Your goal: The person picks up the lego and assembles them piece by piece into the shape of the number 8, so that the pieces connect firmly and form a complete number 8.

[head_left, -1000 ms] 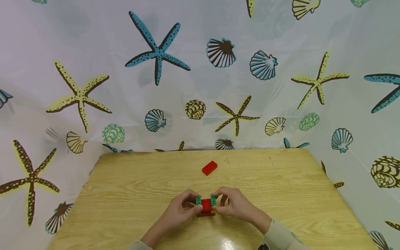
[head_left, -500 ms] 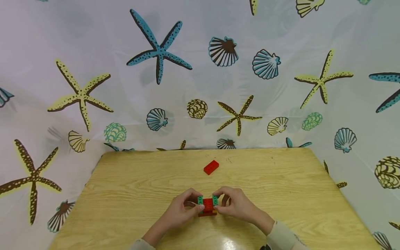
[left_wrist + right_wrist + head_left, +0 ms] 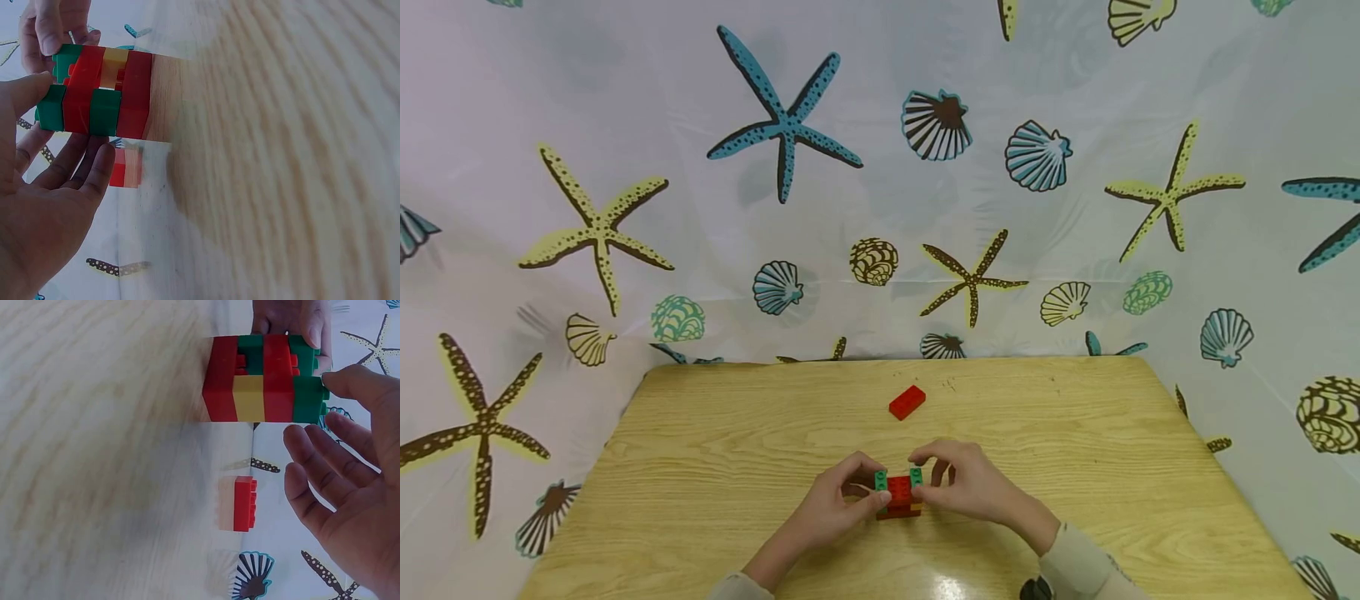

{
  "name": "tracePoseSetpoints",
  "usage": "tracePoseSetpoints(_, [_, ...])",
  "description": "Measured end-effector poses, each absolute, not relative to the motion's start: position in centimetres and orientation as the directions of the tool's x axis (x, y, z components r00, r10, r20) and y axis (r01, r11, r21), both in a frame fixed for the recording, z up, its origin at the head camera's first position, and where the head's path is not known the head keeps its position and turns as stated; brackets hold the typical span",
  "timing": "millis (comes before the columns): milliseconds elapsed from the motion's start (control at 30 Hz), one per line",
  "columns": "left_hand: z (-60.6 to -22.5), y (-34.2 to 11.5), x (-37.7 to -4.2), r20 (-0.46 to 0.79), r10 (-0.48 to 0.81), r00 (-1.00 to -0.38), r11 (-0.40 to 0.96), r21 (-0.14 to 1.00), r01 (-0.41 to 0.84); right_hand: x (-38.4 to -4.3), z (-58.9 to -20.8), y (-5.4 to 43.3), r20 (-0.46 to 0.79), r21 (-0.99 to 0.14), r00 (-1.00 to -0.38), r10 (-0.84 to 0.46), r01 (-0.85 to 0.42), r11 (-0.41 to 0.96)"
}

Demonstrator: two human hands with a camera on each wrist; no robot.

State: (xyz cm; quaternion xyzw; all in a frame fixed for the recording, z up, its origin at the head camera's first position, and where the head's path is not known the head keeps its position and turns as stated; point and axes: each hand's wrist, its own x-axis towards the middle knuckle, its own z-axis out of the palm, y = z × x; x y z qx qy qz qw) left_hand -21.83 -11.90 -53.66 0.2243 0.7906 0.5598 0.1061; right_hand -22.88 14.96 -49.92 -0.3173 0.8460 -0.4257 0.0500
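A small stack of toy building bricks stands on the table: a red base brick (image 3: 220, 379), a layer with a yellow brick (image 3: 249, 399) and a green brick (image 3: 105, 112), a red brick (image 3: 278, 379) above, and two green bricks on top. With thumb and fingers my left hand (image 3: 831, 504) pinches the top-left green brick (image 3: 51, 107). Beside the top-right green brick (image 3: 307, 399), my right hand (image 3: 973, 485) has its thumb at the studded edge. The right index finger stands off the brick, and the other fingers are relaxed and apart.
A loose red brick (image 3: 907, 402) lies on the wooden table (image 3: 760, 417) beyond the stack. Behind the table hangs a pale cloth (image 3: 850, 208) printed with starfish and shells.
My right hand has risen slightly and its fingers have loosened from the top-right green brick. The left hand keeps its pinch, and the stack has stayed in place.
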Motion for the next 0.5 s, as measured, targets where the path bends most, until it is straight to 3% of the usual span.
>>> tracePoseSetpoints(500, [-53.8,-12.0,-21.9,0.077,0.472,-0.878,0.293,0.926,0.238,-25.3,-49.7,15.1,0.186,-0.726,-0.854,-0.486,-0.453,0.518])
